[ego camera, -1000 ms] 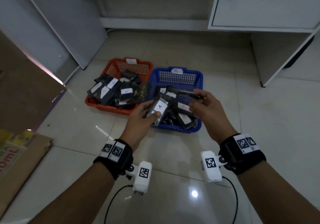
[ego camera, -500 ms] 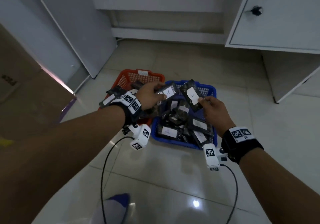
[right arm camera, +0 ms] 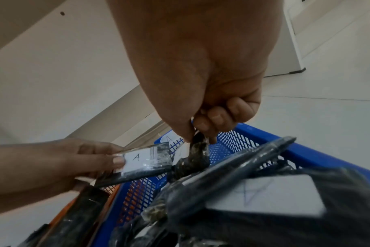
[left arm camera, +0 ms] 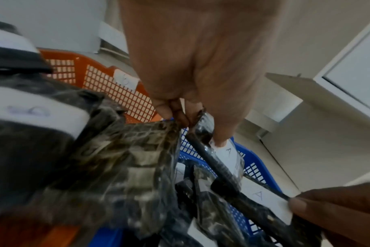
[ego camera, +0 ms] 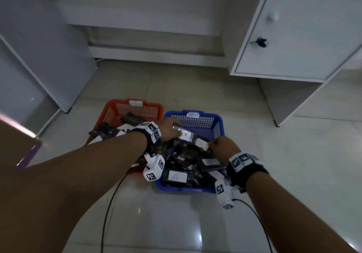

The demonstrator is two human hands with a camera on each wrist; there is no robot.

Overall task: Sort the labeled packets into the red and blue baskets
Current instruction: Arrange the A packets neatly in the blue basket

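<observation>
Head view: left hand pinches an A-labelled packet over the blue basket; right hand pinches a second packet just beside it. Red basket sits adjacent.

Left wrist: thumb and fingers grip the packet's end; crinkly clear film, probably light, floppy, slippery.

Right wrist: fingers nip a dark packet's top edge; edge grips look best. Baskets are rigid plastic mesh.

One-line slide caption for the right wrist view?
Right hand and left hand each pinch an A-labeled packet over the blue basket.
</observation>
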